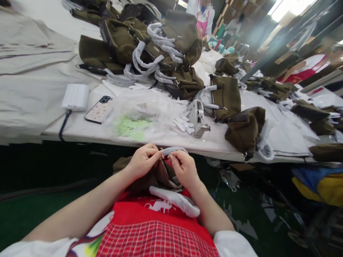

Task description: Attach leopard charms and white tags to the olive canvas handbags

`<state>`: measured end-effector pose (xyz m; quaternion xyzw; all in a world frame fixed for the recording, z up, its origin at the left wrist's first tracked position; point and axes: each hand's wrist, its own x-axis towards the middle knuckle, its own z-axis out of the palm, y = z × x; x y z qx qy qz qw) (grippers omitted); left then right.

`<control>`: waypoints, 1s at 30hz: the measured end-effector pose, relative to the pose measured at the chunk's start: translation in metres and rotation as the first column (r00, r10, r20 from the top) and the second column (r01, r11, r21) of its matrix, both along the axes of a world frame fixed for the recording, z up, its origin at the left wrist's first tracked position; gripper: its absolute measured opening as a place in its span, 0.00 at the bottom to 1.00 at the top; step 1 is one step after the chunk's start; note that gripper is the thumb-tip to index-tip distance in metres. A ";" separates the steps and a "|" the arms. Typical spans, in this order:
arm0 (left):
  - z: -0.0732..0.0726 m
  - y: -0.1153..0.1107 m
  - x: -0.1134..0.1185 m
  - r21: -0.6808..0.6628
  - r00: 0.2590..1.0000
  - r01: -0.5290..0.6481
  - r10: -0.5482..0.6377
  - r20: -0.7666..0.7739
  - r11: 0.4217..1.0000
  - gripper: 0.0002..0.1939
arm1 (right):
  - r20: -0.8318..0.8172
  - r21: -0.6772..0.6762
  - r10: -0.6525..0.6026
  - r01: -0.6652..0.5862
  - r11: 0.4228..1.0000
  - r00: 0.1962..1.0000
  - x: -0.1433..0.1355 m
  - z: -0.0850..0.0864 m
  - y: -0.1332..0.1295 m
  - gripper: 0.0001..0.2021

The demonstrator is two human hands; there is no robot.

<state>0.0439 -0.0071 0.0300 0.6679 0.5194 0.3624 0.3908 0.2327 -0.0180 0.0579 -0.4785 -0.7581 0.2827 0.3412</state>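
A brown-olive bag (pixel 144 180) lies in the lap, against the table's front edge, its opening partly showing a red checked patch. My left hand (pixel 146 159) is closed in a pinch at the bag's upper edge; what lies between its fingertips is too small to make out. Just to the right, my right hand (pixel 183 167) is also pinched, over the bag's opening, and its fingertips hide whatever they hold. One grey wrapped handle (pixel 175 150) arches behind the fingers. Another wrapped handle (pixel 175 200), whitish, rests on the red apron (pixel 128 214).
On the white table (pixel 80 132) are a power bank (pixel 75 97) with a cable, a phone (pixel 98 109), a plastic bag with green tags (pixel 134 126), white tags (pixel 183 123) and a tagging tool (pixel 197 117). Olive bags (pixel 120 43) are piled behind. People stand beyond.
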 end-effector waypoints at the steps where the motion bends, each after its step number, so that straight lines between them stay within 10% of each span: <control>1: -0.001 0.002 -0.001 -0.098 0.997 0.012 -0.005 0.072 0.995 0.21 | -0.033 -0.035 0.017 -0.018 0.999 0.999 -0.004 -0.002 -0.002 0.10; 8: -0.009 0.007 -0.002 -0.300 0.964 0.024 0.058 0.261 0.954 0.22 | -0.065 -0.109 -0.044 0.037 0.993 0.997 -0.011 -0.007 -0.007 0.09; 30: -0.009 0.007 -0.001 -0.168 0.987 -0.020 0.046 0.151 0.986 0.23 | 0.057 -0.071 -0.102 0.105 0.992 0.993 -0.008 -0.015 -0.003 0.09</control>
